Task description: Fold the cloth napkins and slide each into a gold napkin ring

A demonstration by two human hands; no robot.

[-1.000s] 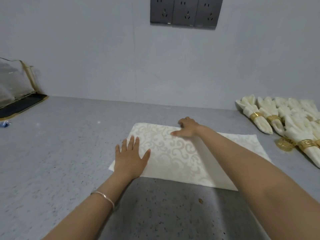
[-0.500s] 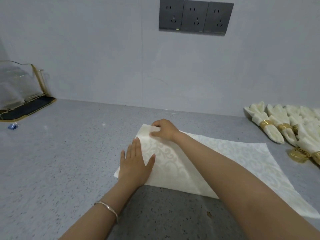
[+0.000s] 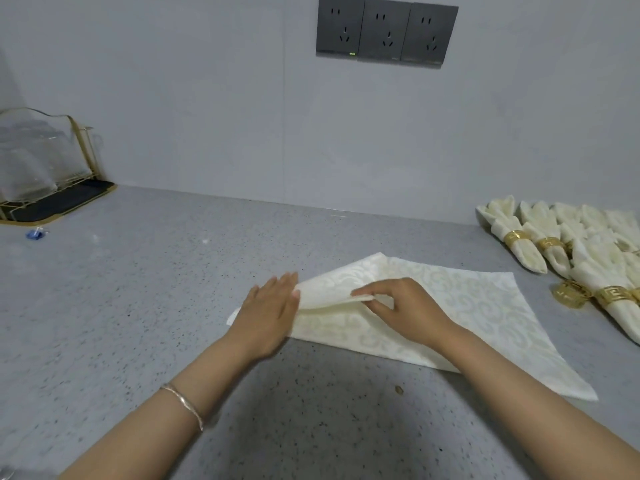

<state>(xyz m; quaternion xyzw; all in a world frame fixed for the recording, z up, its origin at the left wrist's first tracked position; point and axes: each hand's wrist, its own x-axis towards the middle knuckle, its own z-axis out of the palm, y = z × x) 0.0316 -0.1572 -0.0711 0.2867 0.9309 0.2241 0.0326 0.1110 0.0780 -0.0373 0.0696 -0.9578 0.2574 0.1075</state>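
Grey speckled stone countertop (image 3: 138,306) fills the view in front of you and runs back to a pale wall. On it, slightly right of centre, lies the cream damask napkin (image 3: 485,306), partly folded, with one long edge toward you and a point trailing off to your right.

At the far right, well apart from your hands, a row of finished napkins (image 3: 526,252) sits bundled in gold rings, apparently set aside to keep the working space free.

Your left hand (image 3: 270,317) lies flat on the napkin's left end with its fingers straight, gripping nothing. It looks placed to pin the cloth so it cannot slide on the smooth stone.

Your right hand (image 3: 412,313) pinches the corner of the upper flap between thumb and forefinger. It holds the flap just off the layer beneath, likely so you can carry it across for the next fold.

A loose gold napkin ring (image 3: 569,294) lies just beside the finished bundles, on the side nearest your napkin. It is probably waiting for this one.

A thin bracelet (image 3: 183,403) circles your left wrist.
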